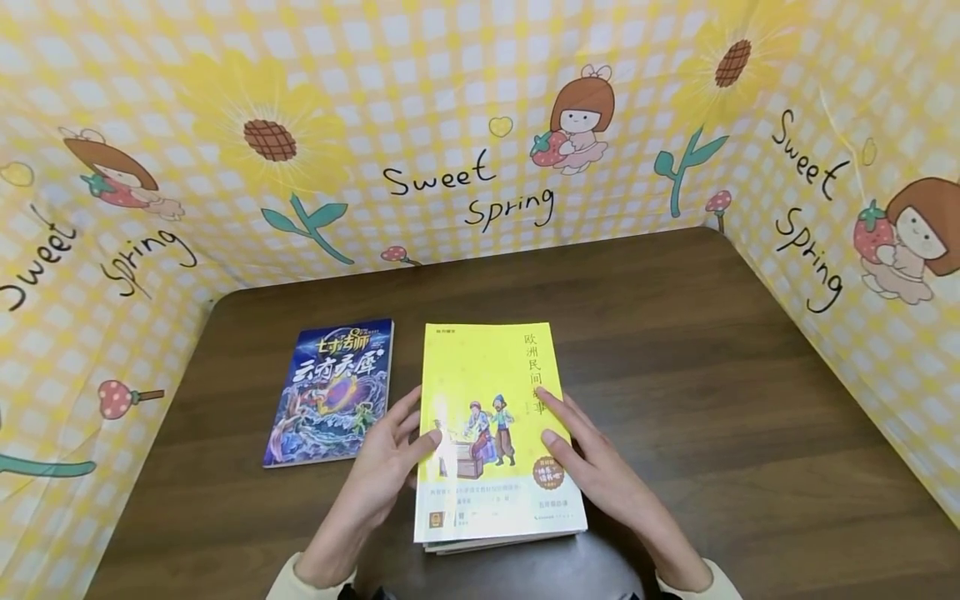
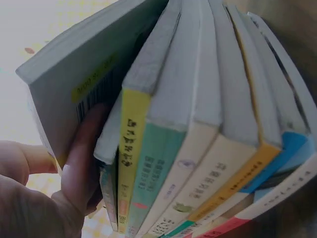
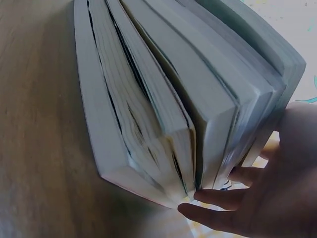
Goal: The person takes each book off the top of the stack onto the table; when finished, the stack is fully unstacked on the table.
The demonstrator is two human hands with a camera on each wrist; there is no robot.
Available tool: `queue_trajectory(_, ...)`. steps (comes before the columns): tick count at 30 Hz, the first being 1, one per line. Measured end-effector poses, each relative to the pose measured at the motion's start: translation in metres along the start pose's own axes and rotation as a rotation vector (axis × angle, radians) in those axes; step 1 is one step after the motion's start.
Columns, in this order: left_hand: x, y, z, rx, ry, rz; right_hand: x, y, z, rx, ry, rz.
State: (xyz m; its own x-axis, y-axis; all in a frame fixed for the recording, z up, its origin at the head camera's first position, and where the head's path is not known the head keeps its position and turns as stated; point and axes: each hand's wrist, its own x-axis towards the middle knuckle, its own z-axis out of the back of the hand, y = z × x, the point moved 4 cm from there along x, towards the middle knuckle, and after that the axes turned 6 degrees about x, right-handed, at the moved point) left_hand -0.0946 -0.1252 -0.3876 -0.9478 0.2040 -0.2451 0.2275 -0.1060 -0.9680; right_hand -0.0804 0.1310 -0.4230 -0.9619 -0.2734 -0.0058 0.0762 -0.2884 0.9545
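A yellow book (image 1: 480, 367) with cartoon figures on its cover lies on top of a stack of several books (image 2: 163, 158). My left hand (image 1: 386, 462) grips its left edge, the thumb on the cover. In the left wrist view, the fingers reach under this top book, which is tilted up from the spines below. My right hand (image 1: 603, 471) touches the right side, with thumb and a finger on the cover. In the right wrist view, its other fingers (image 3: 213, 218) lie fairly straight along the stack's side, by the page edges. The head view hides most of the stack.
A blue book (image 1: 337, 417) with an illustrated cover lies flat to the left of the stack. Beneath everything is a dark brown wooden table (image 1: 697, 350). Yellow checked cloth (image 1: 435, 108) with flowers and cartoon figures stands along the back and both sides.
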Motion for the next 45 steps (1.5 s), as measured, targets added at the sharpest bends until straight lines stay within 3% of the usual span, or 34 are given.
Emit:
queue_trajectory(9,-0.009,0.004,0.009,-0.075,-0.041,-0.049,-0.003,-0.009,-0.001,0.023,-0.032,0.021)
queue_trajectory(13,-0.012,0.006,0.017,-0.092,-0.065,-0.054,-0.002,-0.008,0.0,-0.049,-0.044,0.083)
queue_trajectory(17,-0.013,0.006,0.021,-0.091,-0.041,-0.047,-0.001,-0.006,0.001,-0.114,-0.041,0.128)
queue_trajectory(25,-0.011,0.008,0.023,-0.09,0.001,-0.046,-0.001,-0.004,0.002,-0.14,-0.022,0.105)
queue_trajectory(35,-0.014,0.009,0.03,-0.091,-0.029,-0.099,-0.001,-0.005,0.002,-0.13,-0.009,0.075)
queue_trajectory(45,-0.013,0.011,0.032,-0.091,-0.045,-0.088,-0.001,-0.006,0.001,-0.114,-0.008,0.083)
